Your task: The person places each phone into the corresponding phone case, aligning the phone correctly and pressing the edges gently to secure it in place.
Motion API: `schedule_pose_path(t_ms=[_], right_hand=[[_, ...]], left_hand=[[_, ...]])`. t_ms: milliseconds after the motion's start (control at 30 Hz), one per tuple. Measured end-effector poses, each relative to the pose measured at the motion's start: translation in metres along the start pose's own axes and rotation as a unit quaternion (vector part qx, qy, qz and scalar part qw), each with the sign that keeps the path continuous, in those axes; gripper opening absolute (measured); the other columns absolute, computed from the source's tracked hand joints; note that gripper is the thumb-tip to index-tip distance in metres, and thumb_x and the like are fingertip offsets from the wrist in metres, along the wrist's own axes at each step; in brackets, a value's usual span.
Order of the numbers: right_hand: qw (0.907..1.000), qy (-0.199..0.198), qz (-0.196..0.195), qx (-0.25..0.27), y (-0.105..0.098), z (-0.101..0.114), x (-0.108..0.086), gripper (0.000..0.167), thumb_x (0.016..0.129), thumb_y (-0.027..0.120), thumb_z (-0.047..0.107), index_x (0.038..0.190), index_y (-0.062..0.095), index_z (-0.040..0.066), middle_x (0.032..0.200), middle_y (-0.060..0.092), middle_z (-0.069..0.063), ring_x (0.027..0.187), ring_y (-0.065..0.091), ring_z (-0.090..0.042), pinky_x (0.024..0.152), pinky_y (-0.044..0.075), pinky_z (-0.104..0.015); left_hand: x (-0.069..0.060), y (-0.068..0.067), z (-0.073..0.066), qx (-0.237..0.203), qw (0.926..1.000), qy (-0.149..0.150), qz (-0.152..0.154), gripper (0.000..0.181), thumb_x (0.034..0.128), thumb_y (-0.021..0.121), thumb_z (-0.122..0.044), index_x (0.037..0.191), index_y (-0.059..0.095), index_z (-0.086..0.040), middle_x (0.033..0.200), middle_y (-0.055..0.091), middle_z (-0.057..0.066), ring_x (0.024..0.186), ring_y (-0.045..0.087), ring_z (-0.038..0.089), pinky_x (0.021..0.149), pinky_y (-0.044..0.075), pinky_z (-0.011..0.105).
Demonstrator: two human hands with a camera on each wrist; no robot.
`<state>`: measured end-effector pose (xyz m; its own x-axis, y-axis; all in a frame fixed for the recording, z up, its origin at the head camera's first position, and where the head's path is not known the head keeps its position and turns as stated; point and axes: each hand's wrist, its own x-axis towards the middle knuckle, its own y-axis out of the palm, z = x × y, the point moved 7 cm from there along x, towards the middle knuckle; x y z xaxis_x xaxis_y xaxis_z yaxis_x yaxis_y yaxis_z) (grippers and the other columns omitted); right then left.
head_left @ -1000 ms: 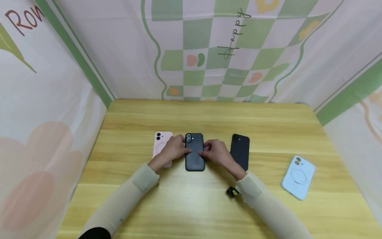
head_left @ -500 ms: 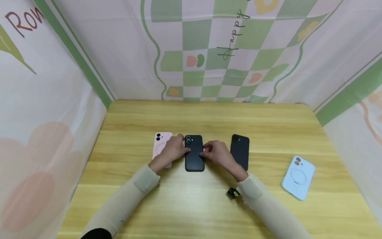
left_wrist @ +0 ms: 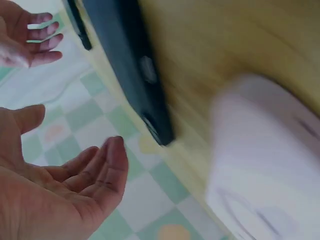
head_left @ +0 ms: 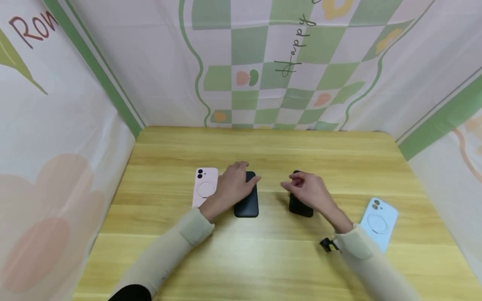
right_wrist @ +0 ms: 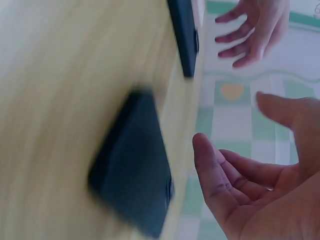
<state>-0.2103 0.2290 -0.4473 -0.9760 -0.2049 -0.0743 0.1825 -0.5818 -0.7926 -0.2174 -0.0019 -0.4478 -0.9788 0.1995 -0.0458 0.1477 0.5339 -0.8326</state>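
Note:
My left hand [head_left: 232, 186] is above the black phone [head_left: 247, 205] in the middle of the table, covering its camera end in the head view. In the left wrist view the left hand's fingers [left_wrist: 107, 182] are apart from that phone and hold nothing. Over the second black phone [head_left: 300, 207], farther right, hovers my right hand [head_left: 311, 191], its thumb and fingers spread. A gap shows between the right hand's fingers [right_wrist: 210, 175] and that phone in the right wrist view. Both phones lie camera side up.
A pink phone case [head_left: 201, 194] with a ring on its back lies left of the middle phone. On the right is a light blue case [head_left: 381, 219], partly behind the right sleeve. A printed cloth [head_left: 244, 96] hangs at the table's far edge.
Both hands have let go of the middle phone's sides. The left hand has shifted right, over that phone. The right hand has moved right, over the other black phone.

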Motion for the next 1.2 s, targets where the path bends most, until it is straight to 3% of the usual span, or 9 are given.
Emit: schedule_pose_path(t_ms=[133,333,500,600,733,800,1000,1033,1200], right_hand=[[0.9988,0.041,-0.013,-0.021,-0.031,-0.026,-0.011,0.074,0.101,0.064,0.060,0.136,0.065,-0.006,0.114,0.076,-0.023,0.102,0.074,-0.035,0.083,0.063,-0.050],[0.9913,0.086,-0.009,-0.099,-0.071,-0.075,-0.027,0.090,0.104,0.053,0.066,0.145,0.052,-0.014,0.127,0.067,-0.036,0.111,0.067,-0.052,0.088,0.056,-0.064],[0.9764,0.143,-0.001,-0.162,-0.097,-0.123,-0.051,0.103,0.102,0.047,0.073,0.146,0.044,-0.019,0.136,0.054,-0.045,0.115,0.056,-0.063,0.078,0.054,-0.066],[0.9677,0.168,0.001,-0.188,-0.108,-0.147,-0.067,0.108,0.101,0.045,0.075,0.145,0.040,-0.024,0.134,0.043,-0.054,0.107,0.053,-0.067,0.062,0.055,-0.062],[0.9596,0.194,0.010,-0.204,-0.115,-0.169,-0.083,0.109,0.101,0.047,0.075,0.131,0.046,-0.029,0.120,0.041,-0.058,0.090,0.056,-0.059,0.049,0.049,-0.046],[0.9581,0.204,0.030,-0.199,-0.117,-0.177,-0.087,0.109,0.101,0.046,0.075,0.121,0.049,-0.032,0.113,0.042,-0.059,0.084,0.056,-0.054,0.049,0.046,-0.042],[0.9514,0.243,0.078,-0.173,-0.114,-0.197,-0.097,0.089,0.101,0.041,0.078,0.079,0.059,-0.007,0.081,0.057,-0.028,0.073,0.053,-0.035,0.054,0.043,-0.037],[0.9484,0.253,0.084,-0.172,-0.112,-0.200,-0.100,0.088,0.101,0.041,0.079,0.076,0.058,-0.004,0.079,0.056,-0.026,0.072,0.051,-0.033,0.054,0.043,-0.035],[0.9375,0.282,0.100,-0.177,-0.105,-0.207,-0.104,0.107,0.099,0.040,0.080,0.097,0.055,-0.026,0.090,0.051,-0.044,0.080,0.052,-0.045,0.057,0.049,-0.042]], left_hand=[[0.003,0.012,-0.022,0.029,0.9992,0.014,0.023,0.082,0.1015,0.059,-0.065,0.154,0.048,-0.003,0.150,0.056,0.018,0.133,0.057,0.035,0.093,0.061,0.051],[0.009,0.031,-0.056,0.083,0.9952,0.039,0.033,0.097,0.0979,0.052,-0.077,0.156,0.044,0.001,0.153,0.050,0.021,0.134,0.054,0.034,0.084,0.064,0.038],[0.014,0.052,-0.076,0.123,0.9900,0.045,0.053,0.102,0.0948,0.046,-0.084,0.155,0.046,-0.001,0.154,0.049,0.019,0.136,0.052,0.030,0.087,0.062,0.033],[0.016,0.064,-0.084,0.148,0.9859,0.041,0.067,0.100,0.0947,0.046,-0.084,0.154,0.047,-0.003,0.153,0.050,0.016,0.135,0.052,0.029,0.096,0.059,0.036],[0.018,0.077,-0.093,0.180,0.9796,0.031,0.085,0.099,0.0947,0.046,-0.084,0.156,0.047,-0.005,0.152,0.051,0.012,0.136,0.052,0.026,0.105,0.055,0.038],[0.019,0.083,-0.097,0.201,0.9749,0.031,0.091,0.102,0.0934,0.043,-0.087,0.156,0.048,-0.006,0.152,0.052,0.010,0.135,0.053,0.025,0.105,0.055,0.036],[0.017,0.096,-0.108,0.249,0.9626,0.014,0.105,0.111,0.0851,0.036,-0.097,0.154,0.053,-0.011,0.144,0.055,0.005,0.128,0.054,0.019,0.100,0.056,0.032],[0.017,0.098,-0.110,0.251,0.9621,0.009,0.108,0.111,0.0838,0.036,-0.098,0.153,0.054,-0.013,0.143,0.055,0.004,0.128,0.054,0.018,0.100,0.055,0.032],[0.017,0.107,-0.115,0.256,0.9604,-0.017,0.109,0.110,0.0796,0.037,-0.101,0.152,0.055,-0.020,0.146,0.052,-0.001,0.132,0.050,0.018,0.101,0.053,0.033]])
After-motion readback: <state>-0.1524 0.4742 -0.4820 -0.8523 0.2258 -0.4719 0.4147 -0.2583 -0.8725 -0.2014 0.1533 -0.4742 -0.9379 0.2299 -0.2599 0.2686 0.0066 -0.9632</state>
